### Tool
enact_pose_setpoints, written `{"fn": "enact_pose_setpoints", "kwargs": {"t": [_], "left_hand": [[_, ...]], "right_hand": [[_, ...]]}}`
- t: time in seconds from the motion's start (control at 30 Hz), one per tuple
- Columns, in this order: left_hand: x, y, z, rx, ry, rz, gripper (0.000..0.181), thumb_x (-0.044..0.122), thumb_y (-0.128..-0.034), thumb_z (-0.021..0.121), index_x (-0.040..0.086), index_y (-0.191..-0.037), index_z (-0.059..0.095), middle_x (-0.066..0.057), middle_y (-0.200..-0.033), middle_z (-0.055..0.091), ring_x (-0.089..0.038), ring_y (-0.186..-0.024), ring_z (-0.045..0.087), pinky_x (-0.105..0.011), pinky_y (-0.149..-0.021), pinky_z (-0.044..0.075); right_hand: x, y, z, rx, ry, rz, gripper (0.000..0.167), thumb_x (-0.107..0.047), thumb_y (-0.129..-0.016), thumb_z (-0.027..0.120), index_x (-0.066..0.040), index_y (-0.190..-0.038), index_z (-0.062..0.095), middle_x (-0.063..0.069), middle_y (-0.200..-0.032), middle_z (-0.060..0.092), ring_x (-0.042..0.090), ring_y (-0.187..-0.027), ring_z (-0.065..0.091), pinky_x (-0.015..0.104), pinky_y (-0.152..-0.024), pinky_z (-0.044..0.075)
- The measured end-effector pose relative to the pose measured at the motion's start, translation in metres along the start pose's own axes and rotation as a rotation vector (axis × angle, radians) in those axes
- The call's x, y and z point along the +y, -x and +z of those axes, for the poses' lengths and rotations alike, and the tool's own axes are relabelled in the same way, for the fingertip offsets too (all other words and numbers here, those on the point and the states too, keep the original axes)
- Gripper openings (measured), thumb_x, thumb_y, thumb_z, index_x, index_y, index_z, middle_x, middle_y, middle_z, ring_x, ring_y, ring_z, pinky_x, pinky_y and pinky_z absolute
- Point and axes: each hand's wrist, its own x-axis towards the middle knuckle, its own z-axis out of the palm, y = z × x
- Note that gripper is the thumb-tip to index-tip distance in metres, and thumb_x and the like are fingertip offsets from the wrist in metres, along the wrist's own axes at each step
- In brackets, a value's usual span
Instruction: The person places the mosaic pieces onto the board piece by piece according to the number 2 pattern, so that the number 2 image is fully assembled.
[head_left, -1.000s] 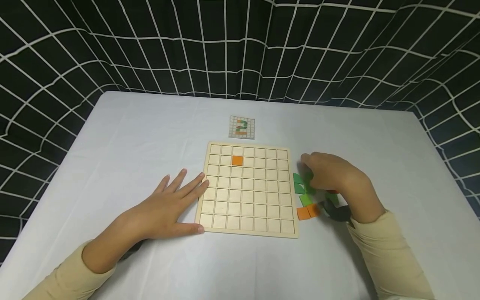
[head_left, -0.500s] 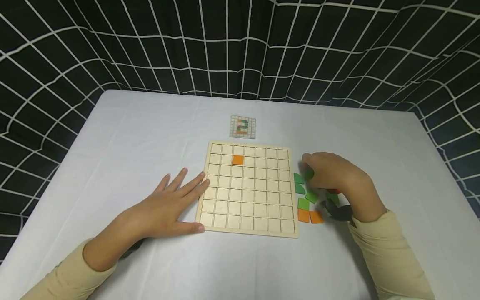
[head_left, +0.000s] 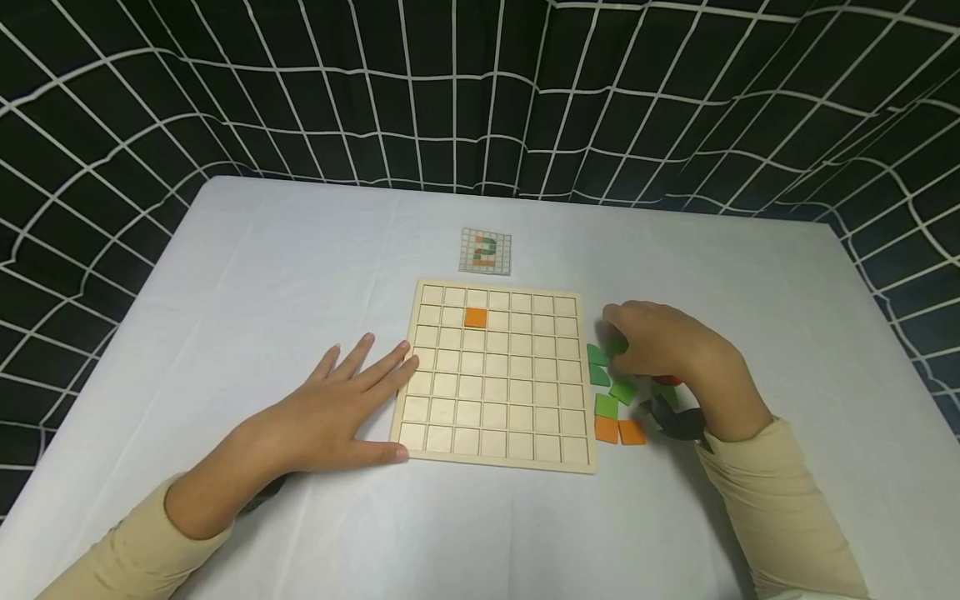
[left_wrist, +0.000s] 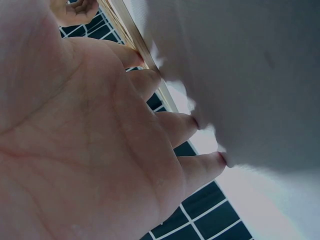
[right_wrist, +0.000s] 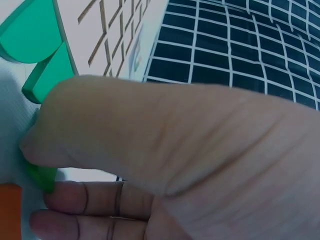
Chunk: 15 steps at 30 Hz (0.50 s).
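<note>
- Board: the wooden grid board [head_left: 495,390] lies flat at the centre of the frame; one orange square tile [head_left: 476,317] sits in its second row from the top, third column from the left.
- Card: the pattern card [head_left: 485,252] lies above the board, showing a figure in orange, green and red.
- Left hand [head_left: 330,421]: flat, fingers straight and spread; it grips nothing; some fingertips touch the board's left edge.
- Right hand [head_left: 660,342]: fingers curled, thumb and fingers about a green tile [right_wrist: 42,176], right of the board; firmness of hold cannot be told.
- Progress: in my judgement barely begun; one tile seated; rounded green tiles [head_left: 597,377], light green tiles [head_left: 607,406], loose orange tiles [head_left: 632,432] and a half-hidden red piece [head_left: 667,380] lie off the board.
</note>
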Motion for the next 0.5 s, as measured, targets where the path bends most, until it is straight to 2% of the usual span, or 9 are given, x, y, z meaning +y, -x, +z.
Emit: {"fn": "enact_pose_setpoints", "kwargs": {"t": [0.2,0.5], "left_hand": [[-0.0005,0.0001,-0.0014,0.003,-0.008,-0.001,0.100,0.075,-0.0886,0.053,0.018,-0.163,0.017,-0.002,-0.168,0.009,-0.044,-0.150,0.002,-0.071,-0.112,0.007],[-0.0001,-0.0002,-0.0013,0.006,-0.006,0.000,0.100,0.076,-0.0882,0.051,0.019,-0.163,0.017,-0.002,-0.168,0.009,-0.044,-0.150,0.002,-0.071,-0.112,0.007]], "right_hand": [[-0.0014,-0.0018,0.0010,0.017,-0.013,-0.011,0.025,-0.006,-0.077,0.074,-0.007,-0.098,0.060,0.005,-0.082,0.055,0.023,-0.075,0.052,0.036,-0.064,0.045],[-0.0064,-0.0012,-0.0004,0.068,-0.048,-0.116,0.028,-0.003,-0.079,0.068,-0.007,-0.107,0.066,0.005,-0.091,0.056,0.021,-0.077,0.053,0.035,-0.067,0.046]]}}
